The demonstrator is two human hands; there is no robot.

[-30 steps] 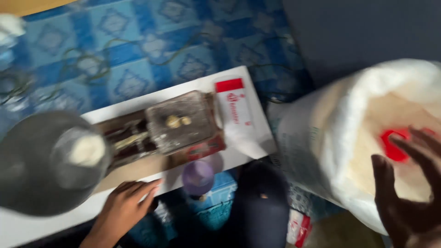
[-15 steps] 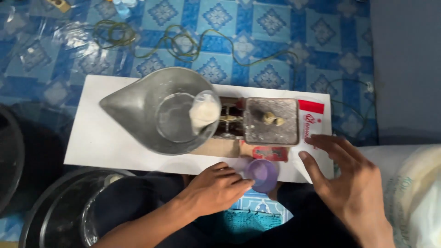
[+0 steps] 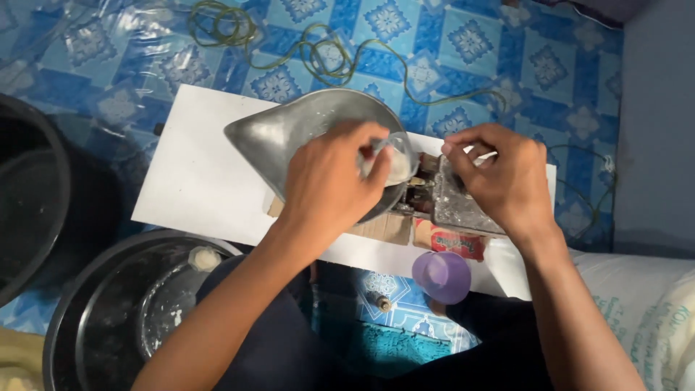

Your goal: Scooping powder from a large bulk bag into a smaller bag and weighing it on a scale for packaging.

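Note:
A balance scale stands on a white board (image 3: 195,174) laid on the blue patterned floor. Its pointed metal pan (image 3: 282,134) carries a small clear plastic bag of white powder (image 3: 399,165). My left hand (image 3: 329,185) reaches over the pan and grips that bag. My right hand (image 3: 503,177) hovers over the scale's flat square platform (image 3: 452,210), thumb and forefinger pinched together close to the bag. What they pinch is hidden. A purple plastic cup (image 3: 441,276) lies below the board's near edge.
A round black basin (image 3: 94,304) with white residue sits at lower left, and another dark tub (image 3: 29,195) at the left edge. A white sack (image 3: 651,304) fills the lower right. Green cord (image 3: 318,54) loops across the floor beyond the board.
Both hands rose from the board's near edge onto the scale. The left hand left the purple cup and took the bag in the pan. The right hand moved over the platform.

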